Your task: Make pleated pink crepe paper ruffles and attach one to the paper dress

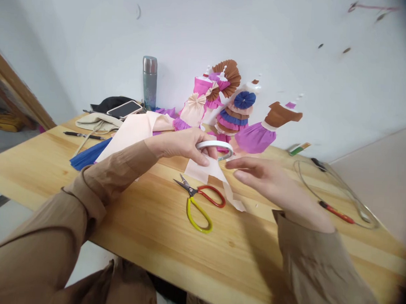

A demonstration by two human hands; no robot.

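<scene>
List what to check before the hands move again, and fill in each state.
1. Left hand has the tape roll: ok, gripped by the ring.
2. Right hand empty: cannot tell; its fingertips are close to the roll, and any thin strip of tape would be hard to see.
3. Scissors down on the table: ok.
4. Scissors closed: not ok, they lie slightly open.
5. Flask upright: ok, standing by the wall.
</scene>
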